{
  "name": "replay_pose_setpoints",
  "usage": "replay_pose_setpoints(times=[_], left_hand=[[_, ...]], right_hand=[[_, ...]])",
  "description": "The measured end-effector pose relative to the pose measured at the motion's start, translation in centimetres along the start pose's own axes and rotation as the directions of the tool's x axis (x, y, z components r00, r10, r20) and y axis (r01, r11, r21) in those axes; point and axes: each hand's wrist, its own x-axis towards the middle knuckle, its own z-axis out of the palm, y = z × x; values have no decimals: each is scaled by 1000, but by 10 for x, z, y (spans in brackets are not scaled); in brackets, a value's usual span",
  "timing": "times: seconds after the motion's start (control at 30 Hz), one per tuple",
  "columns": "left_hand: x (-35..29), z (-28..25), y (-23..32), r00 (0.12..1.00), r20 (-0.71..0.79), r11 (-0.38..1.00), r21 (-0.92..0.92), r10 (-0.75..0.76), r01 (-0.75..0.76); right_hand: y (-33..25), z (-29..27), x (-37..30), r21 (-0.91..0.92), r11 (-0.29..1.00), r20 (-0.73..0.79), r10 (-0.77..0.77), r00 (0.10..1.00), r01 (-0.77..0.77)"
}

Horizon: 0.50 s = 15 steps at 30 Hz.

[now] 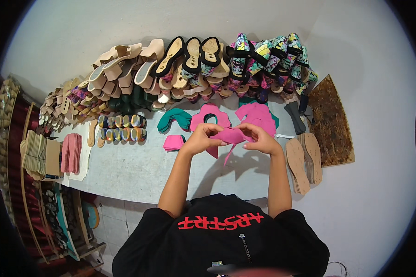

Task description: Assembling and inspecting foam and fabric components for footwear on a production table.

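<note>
Between my two hands, above the table, hangs a pink shoe upper piece (231,135) with a thin strip dangling from it. My left hand (206,138) pinches its left end, and my right hand (260,138) grips its right end. Just beyond lie pink cut pieces (199,116) on the left and another pink stack (259,115) on the right, with green layers showing beneath the right one. A green curved stack (174,120) and a small pink stack (173,142) rest left of my left hand.
Wedge and heeled shoes (194,55) pile along the wall at the table's back. Beige insoles (304,161) sit at the right edge beside a stained board (333,124). Pink insoles (71,152) and round colourful pieces (122,128) occupy the left of the table (138,171).
</note>
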Motion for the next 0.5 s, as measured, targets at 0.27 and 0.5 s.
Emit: replay_pose_setpoints(times=[0.27, 0.5], left_hand=[[-32, -11, 13, 987, -151, 970, 241, 62, -24], [-59, -10, 22, 991, -105, 989, 132, 81, -66]], right_hand=[[-10, 34, 6, -429, 903, -264, -140, 954, 14], [-44, 68, 8, -507, 856, -103, -173, 980, 98]])
